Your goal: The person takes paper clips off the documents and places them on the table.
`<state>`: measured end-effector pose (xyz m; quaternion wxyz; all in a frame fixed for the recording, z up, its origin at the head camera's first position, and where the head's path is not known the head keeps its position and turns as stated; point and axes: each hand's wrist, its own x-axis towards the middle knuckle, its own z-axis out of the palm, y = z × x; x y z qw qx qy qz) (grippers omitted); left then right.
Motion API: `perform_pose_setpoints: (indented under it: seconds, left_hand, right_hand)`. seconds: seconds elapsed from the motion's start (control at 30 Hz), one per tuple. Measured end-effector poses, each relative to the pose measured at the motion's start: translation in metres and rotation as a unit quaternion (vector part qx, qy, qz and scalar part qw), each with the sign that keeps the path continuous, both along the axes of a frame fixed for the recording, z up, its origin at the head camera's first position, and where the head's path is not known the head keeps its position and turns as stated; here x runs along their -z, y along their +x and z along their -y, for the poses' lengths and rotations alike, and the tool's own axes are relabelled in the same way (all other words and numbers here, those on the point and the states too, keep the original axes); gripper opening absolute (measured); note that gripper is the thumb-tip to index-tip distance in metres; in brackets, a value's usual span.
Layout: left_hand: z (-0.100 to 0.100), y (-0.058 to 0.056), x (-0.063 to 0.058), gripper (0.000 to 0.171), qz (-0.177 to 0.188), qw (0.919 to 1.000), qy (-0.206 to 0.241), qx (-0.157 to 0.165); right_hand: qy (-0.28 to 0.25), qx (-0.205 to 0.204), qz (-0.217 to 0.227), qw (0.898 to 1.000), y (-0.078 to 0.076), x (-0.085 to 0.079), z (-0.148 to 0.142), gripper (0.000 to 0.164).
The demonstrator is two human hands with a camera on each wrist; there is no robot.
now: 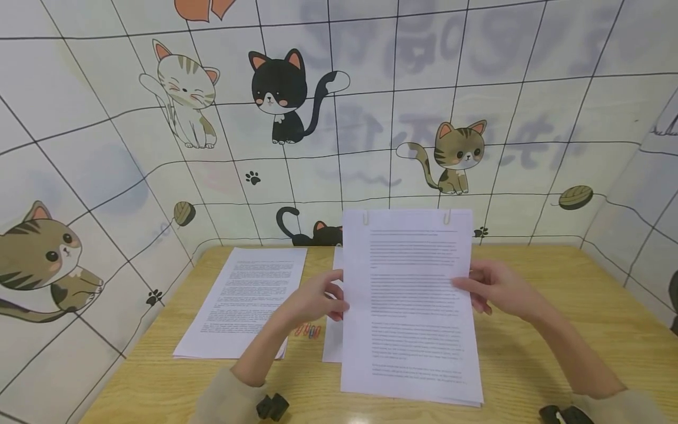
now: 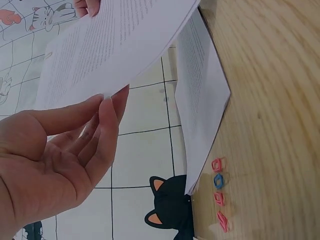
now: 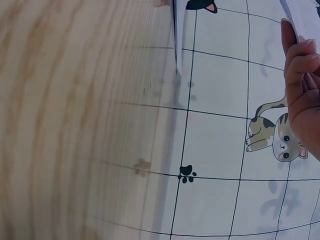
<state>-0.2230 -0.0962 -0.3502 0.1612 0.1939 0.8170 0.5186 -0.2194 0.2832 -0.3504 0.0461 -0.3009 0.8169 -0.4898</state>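
Both hands hold up a sheaf of printed paper (image 1: 413,306) above the table. My left hand (image 1: 316,299) pinches its left edge between thumb and fingers, which the left wrist view shows closely. The right hand (image 1: 498,288) grips the opposite edge, thumb in front and fingers behind. Two pale paper clips, a left one (image 1: 365,218) and a right one (image 1: 447,217), sit on the sheaf's top edge. Partly hidden behind the sheaf, more white paper (image 1: 332,344) lies on the table. Several red and blue paper clips (image 2: 218,181) lie loose near the left forearm.
A stack of printed sheets (image 1: 243,294) lies on the left of the wooden table (image 1: 551,353). A wall covering (image 1: 365,118) with printed cats and grid lines rises behind the table and along its sides.
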Motion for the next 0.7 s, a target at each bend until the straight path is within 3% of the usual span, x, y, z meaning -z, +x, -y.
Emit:
perform_pose_setpoints:
  seconds: [0.23, 0.4, 0.57, 0.7]
  left_hand:
    - [0.003, -0.003, 0.001, 0.020, -0.047, 0.9989, 0.004, 0.002]
    - [0.003, -0.001, -0.005, 0.013, -0.117, 0.9921, -0.005, -0.045]
    - [0.000, 0.001, -0.013, 0.018, -0.200, 0.9734, 0.043, -0.103]
    - [-0.001, 0.004, -0.018, 0.019, -0.269, 0.9498, 0.092, -0.132]
  right_hand:
    - [0.007, 0.020, -0.041, 0.999, 0.002, 0.002, 0.007, 0.021]
    - [0.017, 0.018, -0.054, 0.998, 0.002, 0.004, 0.011, 0.023]
    - [0.021, 0.019, -0.061, 0.998, 0.003, 0.008, 0.015, 0.019]
    - [0.016, 0.012, -0.063, 0.998, 0.003, 0.009, 0.018, 0.019]
